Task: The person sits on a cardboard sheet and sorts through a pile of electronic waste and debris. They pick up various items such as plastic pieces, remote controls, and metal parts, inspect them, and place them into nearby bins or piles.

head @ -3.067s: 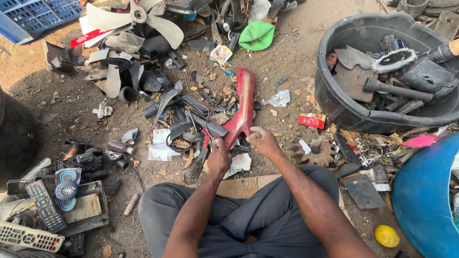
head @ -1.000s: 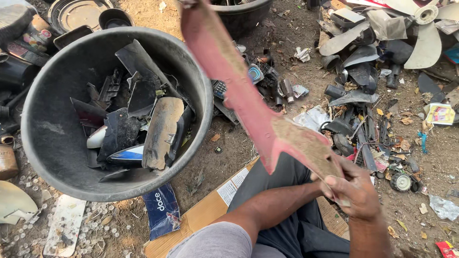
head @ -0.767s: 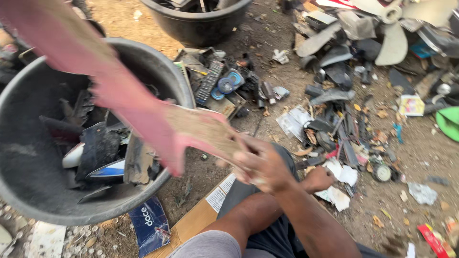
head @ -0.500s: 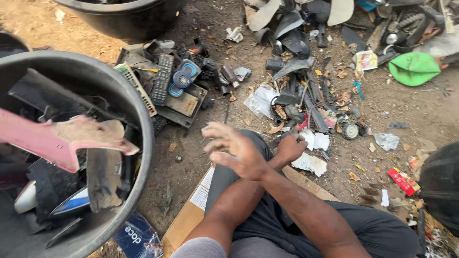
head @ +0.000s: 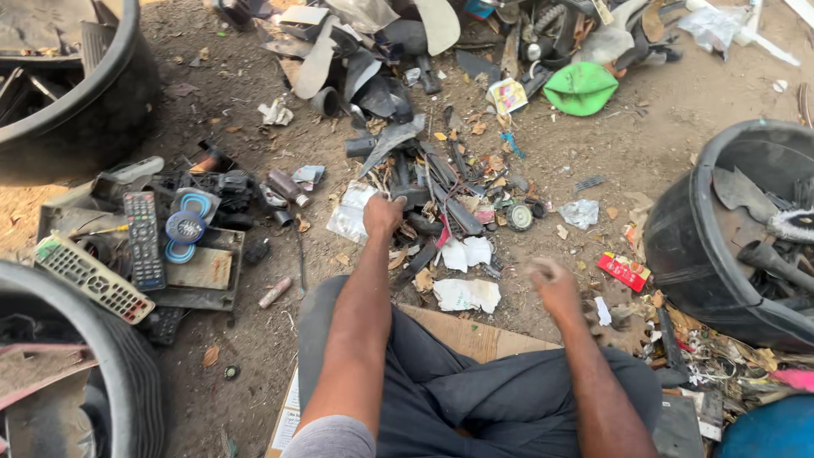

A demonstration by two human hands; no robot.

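Around the seated person stand three big black tubs on bare, dusty ground: one tub [head: 729, 288] at the right holds dark plastic pieces and a bristly grey part, another tub [head: 127, 373] at the lower left holds a pink panel [head: 42, 394] lying across its dark scrap, and a third tub [head: 93, 110] at the upper left shows only dark shards inside. Straight ahead lies a heap of black plastic scrap [head: 424, 182], strips and broken housings, with white paper scraps [head: 465, 294] in front of it. Left of that sits a flat tray of electronics with a black remote control [head: 144, 240], a pale remote [head: 80, 278] and a blue round part [head: 184, 227]. Farther off a green cap [head: 582, 87] rests on the dirt, and a small red packet [head: 624, 270] lies near the right tub. The person sits on brown cardboard [head: 462, 332]. The left hand [head: 383, 214] reaches forward, fingers closed at the edge of the black scrap heap, touching it; what it grips I cannot tell. The right hand [head: 553, 284] is blurred, loosely curled and holding nothing, above the ground beside the paper scraps.
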